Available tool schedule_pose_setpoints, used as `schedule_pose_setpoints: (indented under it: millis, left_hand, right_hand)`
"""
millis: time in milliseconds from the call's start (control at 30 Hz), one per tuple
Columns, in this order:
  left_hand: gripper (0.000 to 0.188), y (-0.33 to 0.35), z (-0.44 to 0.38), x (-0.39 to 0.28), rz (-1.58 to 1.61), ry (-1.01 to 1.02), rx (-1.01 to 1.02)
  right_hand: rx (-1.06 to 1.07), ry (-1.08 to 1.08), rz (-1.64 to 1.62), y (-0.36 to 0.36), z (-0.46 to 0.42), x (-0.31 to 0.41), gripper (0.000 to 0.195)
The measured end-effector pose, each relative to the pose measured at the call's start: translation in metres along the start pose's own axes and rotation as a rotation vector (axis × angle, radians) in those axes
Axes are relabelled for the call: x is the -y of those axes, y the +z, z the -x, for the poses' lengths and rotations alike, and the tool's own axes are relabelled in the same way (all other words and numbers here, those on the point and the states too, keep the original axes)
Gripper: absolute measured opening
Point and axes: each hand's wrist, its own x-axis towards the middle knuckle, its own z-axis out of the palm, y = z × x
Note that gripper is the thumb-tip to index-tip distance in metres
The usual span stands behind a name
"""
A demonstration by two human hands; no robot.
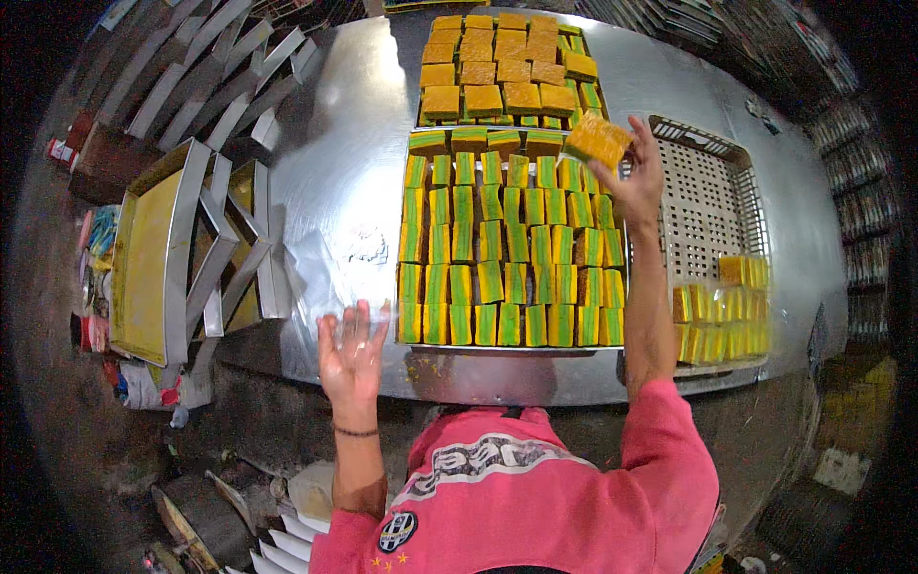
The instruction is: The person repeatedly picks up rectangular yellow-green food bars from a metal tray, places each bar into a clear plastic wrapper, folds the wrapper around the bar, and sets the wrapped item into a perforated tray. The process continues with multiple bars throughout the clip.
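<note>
My right hand (pixel 637 172) pinches a yellow-and-green layered cake piece (pixel 601 141) with a glossy orange-brown face, above the far right corner of the near tray. Below it, rows of striped cake pieces (pixel 490 242) stand on edge in that metal tray (pixel 502 349). My left hand (pixel 353 351) is raised over the table's near edge, left of the tray, its fingers spread. Clear plastic film (pixel 315 265) lies just beyond that hand; whether any of it touches the fingers is hard to tell.
Flat cake pieces (pixel 479 54) are stacked behind the near tray. On the right, a slotted plastic crate (pixel 699 208) holds several cake pieces (pixel 723 308) in clear wrapping. Metal baking pans (pixel 154 265) lean together at the left of the steel table (pixel 344 143).
</note>
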Motion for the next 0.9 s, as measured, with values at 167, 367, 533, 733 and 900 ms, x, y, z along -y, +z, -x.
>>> schedule_pose_setpoints:
  millis: [167, 367, 533, 733, 900]
  left_hand:
    - [0.028, 0.054, -0.033, 0.01, 0.073, -0.09, 0.219]
    - [0.035, 0.087, -0.023, 0.001, 0.19, -0.171, 0.509]
    - [0.034, 0.088, -0.013, -0.02, 0.192, -0.181, 0.572]
    - [0.03, 0.087, -0.002, -0.053, 0.157, -0.131, 0.627]
    - [0.027, 0.08, -0.002, -0.075, 0.076, -0.008, 0.734]
  right_hand:
    - [-0.019, -0.088, -0.358, 0.043, 0.097, 0.127, 0.099]
    - [0.076, 0.156, -0.731, 0.084, 0.163, 0.226, 0.113]
    - [0.233, 0.172, -0.742, 0.107, 0.178, 0.266, 0.111]
    - [0.398, 0.092, -0.625, 0.121, 0.181, 0.277, 0.109]
    - [0.402, 0.111, -0.577, 0.132, 0.18, 0.288, 0.108]
